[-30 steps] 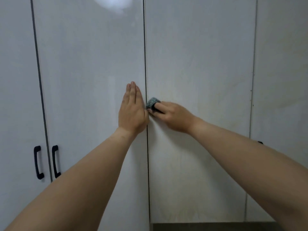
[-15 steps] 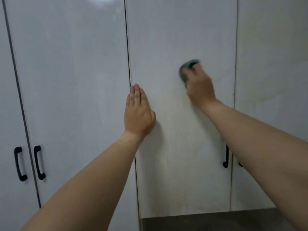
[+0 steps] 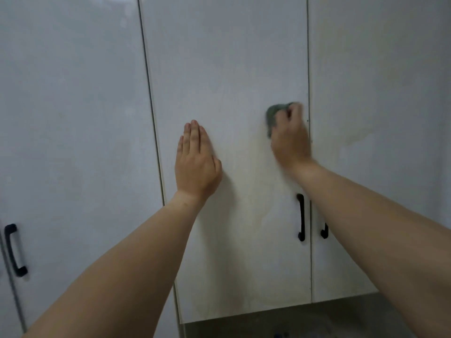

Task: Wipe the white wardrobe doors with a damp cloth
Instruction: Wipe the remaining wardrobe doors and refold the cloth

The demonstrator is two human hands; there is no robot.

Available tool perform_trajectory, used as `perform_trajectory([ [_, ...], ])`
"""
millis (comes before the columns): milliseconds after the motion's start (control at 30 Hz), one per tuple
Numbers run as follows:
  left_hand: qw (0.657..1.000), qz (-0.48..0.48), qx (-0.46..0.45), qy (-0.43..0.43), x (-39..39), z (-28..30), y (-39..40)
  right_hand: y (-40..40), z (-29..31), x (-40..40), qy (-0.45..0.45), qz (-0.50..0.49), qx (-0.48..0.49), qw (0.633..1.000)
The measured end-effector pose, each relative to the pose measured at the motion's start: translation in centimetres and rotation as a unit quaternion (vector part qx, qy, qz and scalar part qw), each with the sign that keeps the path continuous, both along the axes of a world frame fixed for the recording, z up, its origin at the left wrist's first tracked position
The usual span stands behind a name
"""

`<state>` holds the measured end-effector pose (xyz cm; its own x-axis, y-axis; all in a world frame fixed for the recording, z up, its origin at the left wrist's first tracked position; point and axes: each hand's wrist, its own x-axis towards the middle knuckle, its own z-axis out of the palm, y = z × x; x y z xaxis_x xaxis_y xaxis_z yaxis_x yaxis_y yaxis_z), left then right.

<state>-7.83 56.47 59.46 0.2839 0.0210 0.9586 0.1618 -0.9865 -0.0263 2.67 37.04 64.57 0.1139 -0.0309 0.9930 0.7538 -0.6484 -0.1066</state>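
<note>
We see the glossy white wardrobe door, a tall flat panel. Directly on it lie a flat left hand, a crumpled grey-green cloth under the right hand, and a slim black bar handle.

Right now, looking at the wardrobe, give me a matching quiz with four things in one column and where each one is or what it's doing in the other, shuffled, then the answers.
Column one:
1. left hand
2. right hand
3. cloth
4. black handle

Column two:
A. grey-green, bunched against the door near its right edge
B. flat on the middle door, fingers straight and together
C. upright on the door, below the wiping hand
D. curled around the cloth, blurred

Pairs: 1-B, 2-D, 3-A, 4-C
</note>
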Motion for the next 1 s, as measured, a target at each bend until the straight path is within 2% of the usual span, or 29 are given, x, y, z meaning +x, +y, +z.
perform_trajectory([
  [33,1.000,0.002,0.010,-0.002,0.0,0.0,0.2,0.5,-1.8,-0.2,-0.071,-0.011,-0.098,0.993],
  [100,1.000,0.008,0.013,-0.004,0.1,0.0,0.1,-0.5,-3.1,0.4,-0.198,-0.039,-0.291,0.935],
  [133,1.000,0.010,0.006,-0.005,0.3,0.0,-0.2,-1.7,-2.1,0.8,-0.202,-0.050,-0.314,0.926],
  [167,1.000,0.012,-0.005,-0.007,0.3,0.0,-0.5,-2.7,-1.0,1.3,-0.163,-0.051,-0.270,0.947],
  [200,1.000,0.014,-0.016,-0.007,0.5,0.0,-0.8,-3.7,0.1,1.8,-0.099,-0.043,-0.157,0.982],
  [233,1.000,0.016,-0.023,-0.008,0.6,-0.1,-1.1,-4.6,0.6,2.3,-0.018,-0.035,-0.025,0.999],
  [267,0.999,0.018,-0.027,-0.009,0.6,-0.1,-1.2,-4.8,0.1,2.7,0.041,-0.032,0.058,0.997],
  [300,0.999,0.021,-0.028,-0.010,0.6,-0.1,-1.3,-4.3,-0.9,2.6,0.050,-0.041,0.066,0.996],
  [333,0.999,0.023,-0.027,-0.007,0.7,0.0,-1.3,-3.6,-2.4,2.4,0.019,-0.047,0.012,0.999],
  [400,0.999,0.026,-0.024,0.007,0.6,-0.2,-1.2,-3.7,-5.8,2.0,-0.087,-0.027,-0.159,0.983],
  [433,0.999,0.028,-0.022,0.011,0.6,-0.2,-1.1,-4.6,-6.1,2.4,-0.105,-0.020,-0.218,0.970],
  [467,0.999,0.030,-0.020,0.013,0.5,-0.2,-1.1,-5.9,-5.4,2.8,-0.093,-0.022,-0.226,0.969],
  [567,0.999,0.032,-0.021,0.023,0.2,-0.1,-1.0,-8.5,-2.3,4.0,0.013,-0.067,-0.037,0.997],
  [600,0.999,0.031,-0.021,0.025,0.2,-0.1,-1.0,-8.6,-2.3,4.0,0.032,-0.071,-0.017,0.997],
  [700,0.999,0.023,-0.026,0.035,0.0,0.0,-1.2,-6.5,-6.2,2.7,-0.025,-0.074,-0.130,0.988],
  [800,0.999,0.003,-0.026,0.038,-0.4,-0.2,-1.0,-5.4,-8.9,1.2,-0.077,-0.029,-0.257,0.963],
  [867,0.999,-0.005,-0.020,0.028,-1.1,-0.7,-0.3,-4.9,-6.4,0.9,-0.060,-0.016,-0.219,0.974],
  [1000,0.999,0.017,-0.028,0.006,-3.4,-2.8,2.9,-3.1,-1.9,1.3,-0.001,-0.013,0.009,1.000],
])
